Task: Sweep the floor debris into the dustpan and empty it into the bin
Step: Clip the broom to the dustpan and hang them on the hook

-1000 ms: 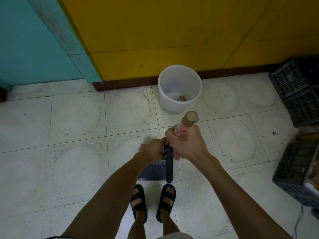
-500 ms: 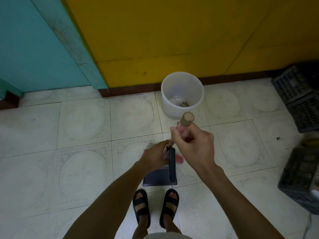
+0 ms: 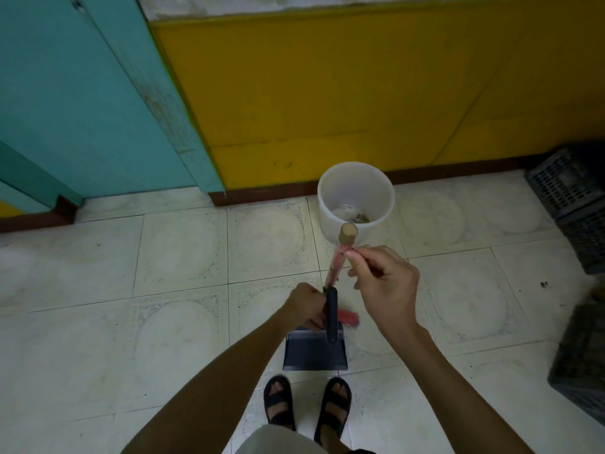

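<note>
head view: upper left of the frame is a teal door (image 3: 82,93), then a yellow wall (image 3: 327,93) runs right above pale floor tiles (image 3: 183,257). just left of centre the left hand (image 3: 306,304) curls its fingers round the dark upright handle (image 3: 331,316) of the dustpan (image 3: 314,353), whose tray sits low over the tiles; i cannot tell whether it touches them. beside that handle rises the broom (image 3: 339,260), a pink stick with a bare wooden tip, its bristles (image 3: 348,318) blurred at the pan's far edge. the right hand (image 3: 383,286) pinches the stick near the top between thumb and fingertips, other fingers loose. above it, against the wall, stands the white bin (image 3: 357,188) with some scraps (image 3: 358,218) already at the bottom. a few dark specks (image 3: 543,284) lie on a tile at the right, near the dark crates (image 3: 569,191).

the pan looks like light, stiff plastic, best carried by that long handle and kept level so nothing slides out. the broom seems light too, stiff in the stick and soft at the bristles; a grip lower down would likely steer it better than a pinch near the tip. the bin looks light enough to tip if knocked.
</note>
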Demonstrator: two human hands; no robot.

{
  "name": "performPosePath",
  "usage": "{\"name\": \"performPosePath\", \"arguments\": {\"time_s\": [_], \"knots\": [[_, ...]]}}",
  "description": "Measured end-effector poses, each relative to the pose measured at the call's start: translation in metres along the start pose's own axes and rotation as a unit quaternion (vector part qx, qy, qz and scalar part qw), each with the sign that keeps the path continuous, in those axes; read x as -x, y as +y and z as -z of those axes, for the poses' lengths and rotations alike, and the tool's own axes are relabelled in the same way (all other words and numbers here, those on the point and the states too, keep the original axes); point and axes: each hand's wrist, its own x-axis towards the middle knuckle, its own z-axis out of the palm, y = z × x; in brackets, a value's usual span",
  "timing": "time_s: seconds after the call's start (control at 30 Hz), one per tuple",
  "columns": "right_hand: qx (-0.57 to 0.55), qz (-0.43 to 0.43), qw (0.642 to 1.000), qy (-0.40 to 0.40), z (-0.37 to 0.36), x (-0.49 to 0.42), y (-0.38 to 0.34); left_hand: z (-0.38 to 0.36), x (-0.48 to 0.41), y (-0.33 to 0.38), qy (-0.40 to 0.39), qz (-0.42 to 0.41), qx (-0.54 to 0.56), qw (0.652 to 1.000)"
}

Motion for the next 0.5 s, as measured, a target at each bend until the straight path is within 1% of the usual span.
{"name": "performPosePath", "arguments": {"time_s": [0.07, 0.13, 0.23, 0.37, 0.5], "knots": [[-0.002, -0.007, 1.0, -0.019, 0.005, 0.002, -0.002, -0.002, 0.003, -0.001, -0.043, 0.038, 0.101, 0.993], [0.012, 0.014, 0.999, -0.032, 0.01, 0.003, -0.004, -0.003, 0.003, -0.003, -0.076, 0.042, 0.141, 0.986], [-0.019, -0.005, 0.998, -0.053, 0.015, 0.001, -0.013, -0.003, 0.0, -0.005, -0.071, 0.024, 0.134, 0.988], [-0.143, -0.073, 0.984, -0.071, 0.016, -0.011, -0.035, 0.002, -0.001, -0.003, -0.047, 0.003, 0.139, 0.989], [-0.253, -0.099, 0.96, -0.073, 0.014, -0.029, -0.058, 0.006, 0.001, 0.008, -0.033, 0.003, 0.14, 0.99]]}}
